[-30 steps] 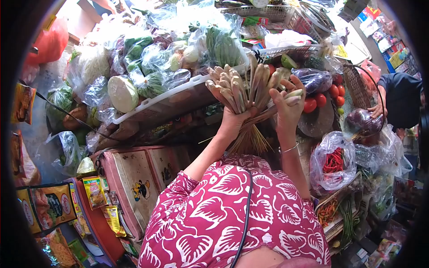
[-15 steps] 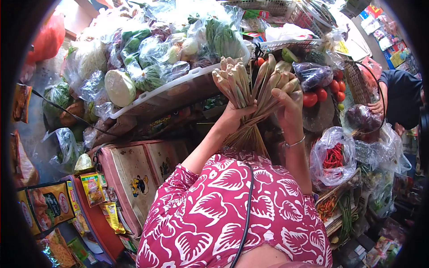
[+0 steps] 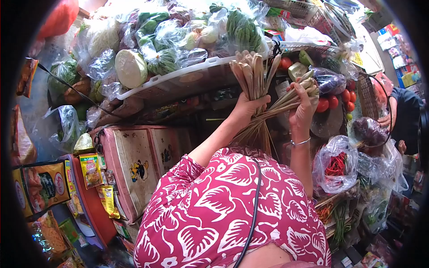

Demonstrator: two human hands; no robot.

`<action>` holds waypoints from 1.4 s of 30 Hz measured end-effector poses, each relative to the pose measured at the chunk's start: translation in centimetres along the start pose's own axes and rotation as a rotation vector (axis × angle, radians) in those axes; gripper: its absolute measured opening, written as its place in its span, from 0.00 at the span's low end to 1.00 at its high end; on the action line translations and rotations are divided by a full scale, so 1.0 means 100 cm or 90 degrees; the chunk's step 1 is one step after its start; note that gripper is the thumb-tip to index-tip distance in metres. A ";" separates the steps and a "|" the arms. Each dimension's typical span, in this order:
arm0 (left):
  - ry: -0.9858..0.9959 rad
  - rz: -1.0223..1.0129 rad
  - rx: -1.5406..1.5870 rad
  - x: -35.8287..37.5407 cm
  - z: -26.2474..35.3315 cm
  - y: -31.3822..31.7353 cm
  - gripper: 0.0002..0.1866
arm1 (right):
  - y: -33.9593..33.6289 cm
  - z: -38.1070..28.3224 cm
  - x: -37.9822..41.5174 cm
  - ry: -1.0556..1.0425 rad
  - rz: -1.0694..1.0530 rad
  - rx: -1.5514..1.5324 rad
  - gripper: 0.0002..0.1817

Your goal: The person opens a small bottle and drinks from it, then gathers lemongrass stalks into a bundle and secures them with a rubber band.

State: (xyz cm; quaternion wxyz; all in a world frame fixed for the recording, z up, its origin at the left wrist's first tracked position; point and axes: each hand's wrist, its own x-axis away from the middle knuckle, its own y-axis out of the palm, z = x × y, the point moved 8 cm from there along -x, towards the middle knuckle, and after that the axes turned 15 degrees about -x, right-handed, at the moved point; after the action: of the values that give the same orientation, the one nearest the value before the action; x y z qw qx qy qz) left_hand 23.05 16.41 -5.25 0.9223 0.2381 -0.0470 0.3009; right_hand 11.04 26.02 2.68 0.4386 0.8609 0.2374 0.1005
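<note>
In front of my chest, my left hand (image 3: pixel 246 108) is wrapped round an upright bunch of lemongrass (image 3: pixel 251 73), its pale thick ends pointing up. A second, smaller lot of lemongrass stalks (image 3: pixel 281 104) is gripped in my right hand (image 3: pixel 302 105), leaning sideways. The thin dry ends of both lots cross below my hands and hang toward my lap. Just beyond my right hand lie red tomatoes (image 3: pixel 327 104) and a bagged purple vegetable (image 3: pixel 329 79).
A white-rimmed crate (image 3: pixel 187 70) of bagged vegetables spans the far side, with a cut cabbage (image 3: pixel 131 68) at its edge. A pink box (image 3: pixel 129 169) stands at left. Red chillies (image 3: pixel 335 163) sit bagged at right. Another person's hand (image 3: pixel 388 117) is beyond.
The lemongrass has been parted: the right hand's stalks have swung away from the left bunch and tilt rightward. The whole view has shifted slightly.
</note>
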 end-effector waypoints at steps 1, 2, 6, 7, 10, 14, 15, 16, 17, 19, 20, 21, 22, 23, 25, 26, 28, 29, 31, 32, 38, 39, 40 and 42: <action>0.012 -0.034 -0.010 -0.001 -0.001 0.005 0.12 | -0.004 0.002 -0.001 -0.003 0.003 0.001 0.27; 0.004 -0.053 -0.008 -0.001 -0.004 0.008 0.11 | -0.005 0.006 -0.002 0.021 -0.004 -0.017 0.28; 0.040 -0.053 -0.033 0.011 0.018 0.032 0.10 | -0.001 0.018 0.017 0.058 -0.087 0.009 0.26; 0.036 -0.069 -0.038 0.010 0.017 0.036 0.10 | 0.005 0.020 0.027 0.052 -0.072 0.008 0.24; 0.034 -0.099 0.004 0.004 -0.005 0.022 0.14 | -0.001 0.016 0.045 0.065 -0.037 -0.140 0.20; 0.012 -0.114 0.044 0.007 -0.006 0.022 0.15 | -0.020 -0.011 0.049 -0.046 -0.014 0.041 0.16; 0.009 -0.120 0.037 0.008 -0.005 0.022 0.15 | -0.025 -0.013 0.050 -0.053 -0.008 0.037 0.16; -0.001 -0.129 0.027 0.009 -0.005 0.023 0.15 | -0.028 -0.012 0.051 -0.053 -0.020 0.031 0.16; -0.007 -0.136 0.018 0.009 -0.005 0.025 0.15 | -0.027 -0.014 0.051 -0.053 -0.035 0.027 0.15; -0.014 -0.127 0.004 0.010 -0.007 0.026 0.15 | -0.026 -0.017 0.050 -0.072 -0.012 0.011 0.17; -0.023 -0.113 -0.009 0.011 -0.011 0.025 0.15 | -0.022 -0.021 0.050 -0.081 -0.001 0.024 0.18; -0.024 -0.115 -0.011 0.012 -0.013 0.026 0.15 | -0.017 -0.025 0.049 -0.091 0.010 0.037 0.19; -0.016 -0.098 -0.056 0.012 -0.016 0.024 0.15 | -0.012 -0.027 0.048 -0.093 0.022 0.068 0.19; -0.006 -0.081 -0.099 0.012 -0.014 0.024 0.16 | -0.009 -0.029 0.047 -0.096 0.024 0.068 0.19; -0.016 -0.073 -0.094 0.016 -0.013 0.029 0.15 | -0.007 -0.030 0.048 -0.085 0.033 0.144 0.17; -0.025 -0.062 -0.089 0.017 -0.011 0.029 0.15 | -0.013 -0.027 0.049 -0.082 0.033 0.108 0.17; -0.014 -0.073 -0.102 0.013 -0.013 0.027 0.14 | -0.026 -0.020 0.048 -0.107 0.028 0.069 0.16; -0.003 -0.084 -0.115 0.012 -0.010 0.028 0.14 | -0.021 -0.024 0.048 -0.132 0.023 0.030 0.15; -0.027 -0.085 -0.108 0.015 -0.009 0.029 0.12 | -0.012 -0.019 0.052 -0.097 0.051 0.008 0.12; -0.046 -0.084 -0.103 0.015 -0.010 0.031 0.11 | -0.007 -0.018 0.052 -0.084 0.044 0.044 0.12; -0.027 -0.216 -0.242 0.007 -0.009 0.039 0.06 | -0.009 -0.056 0.057 -0.230 0.117 0.139 0.12; 0.007 -0.225 -0.304 0.004 -0.009 0.039 0.04 | 0.004 -0.090 0.060 -0.323 0.114 0.233 0.09; 0.001 -0.235 -0.299 0.005 -0.013 0.039 0.04 | 0.004 -0.120 0.062 -0.336 0.126 0.231 0.07; 0.037 -0.243 -0.348 0.005 -0.013 0.037 0.05 | 0.035 -0.203 0.071 -0.478 0.100 0.294 0.09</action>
State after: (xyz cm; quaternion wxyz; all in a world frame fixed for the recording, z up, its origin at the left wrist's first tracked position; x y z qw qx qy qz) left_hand 21.24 19.86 -4.79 0.9926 -0.0221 -0.0545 0.1059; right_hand 10.61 42.12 17.33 0.2818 0.9285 0.0122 -0.2415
